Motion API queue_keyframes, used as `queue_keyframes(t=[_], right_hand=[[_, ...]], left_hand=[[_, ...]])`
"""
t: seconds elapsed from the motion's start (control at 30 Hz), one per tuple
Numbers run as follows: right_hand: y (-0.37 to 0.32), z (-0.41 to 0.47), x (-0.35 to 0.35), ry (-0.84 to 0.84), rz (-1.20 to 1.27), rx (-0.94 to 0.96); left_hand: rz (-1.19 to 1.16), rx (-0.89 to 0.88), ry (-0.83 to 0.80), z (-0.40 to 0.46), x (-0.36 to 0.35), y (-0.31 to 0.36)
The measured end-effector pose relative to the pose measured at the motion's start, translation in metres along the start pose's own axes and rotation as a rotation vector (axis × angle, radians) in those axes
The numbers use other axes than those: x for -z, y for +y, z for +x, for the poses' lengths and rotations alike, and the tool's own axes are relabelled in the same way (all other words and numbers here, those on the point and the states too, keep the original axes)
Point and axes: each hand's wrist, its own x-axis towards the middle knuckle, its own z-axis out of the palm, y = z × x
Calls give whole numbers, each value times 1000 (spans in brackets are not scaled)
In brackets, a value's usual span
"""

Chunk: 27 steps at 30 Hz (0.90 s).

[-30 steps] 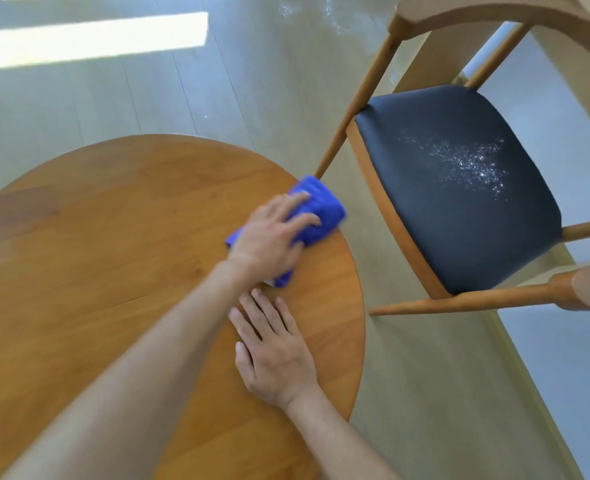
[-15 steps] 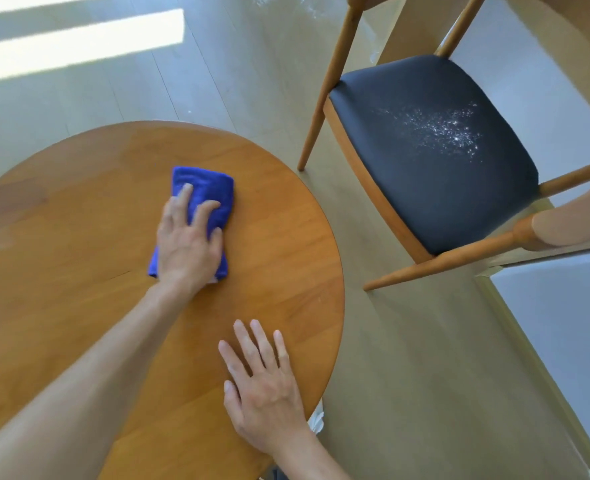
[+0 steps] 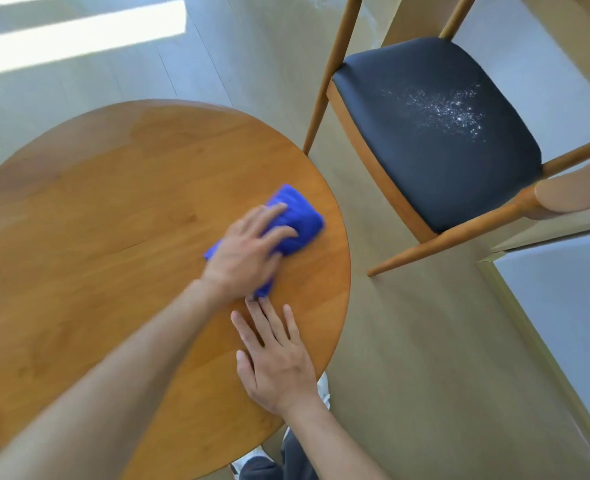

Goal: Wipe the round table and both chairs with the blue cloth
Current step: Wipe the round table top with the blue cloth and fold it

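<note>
- Bright, even daylight; sunlit bands on the floor at upper left.
- Soft sheen on the counter.
- Left hand and cloth slightly smeared, probably motion blur.
- Wide-angle bending at the edges.

No legible text, label, brand, number or sign — none on any surface in the head view.

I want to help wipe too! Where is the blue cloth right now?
In the head view, the blue cloth lies on the round table near its right edge, under the left hand, just beyond the right hand.
</note>
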Motion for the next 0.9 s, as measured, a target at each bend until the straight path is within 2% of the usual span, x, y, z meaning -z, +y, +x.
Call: queue_keyframes(t=[0.13,0.23,0.33,0.43,0.6,0.73,0.8,0.9], right_hand=[[-1,-1,-3,26,-10,18],[-2,1,-3,38,-23,8],[-3,2,-2,35,-49,7],[-4,4,6,-7,-22,1],[20,58,33,-7,-20,-25],[47,97,33,-233,-180,-25],[50,96,26,-225,-225,-21],[48,96,21,-142,-215,-24]], left_hand=[[72,361,133,-52,53,-104],[63,614,248,-93,62,-124],[36,687,341,-122,44,-86],[29,663,355,-170,25,-38],[-21,757,387,-235,-11,30],[-21,883,448,-231,-40,73],[-23,928,432,-217,-50,92],[-31,908,382,-184,-66,120]])
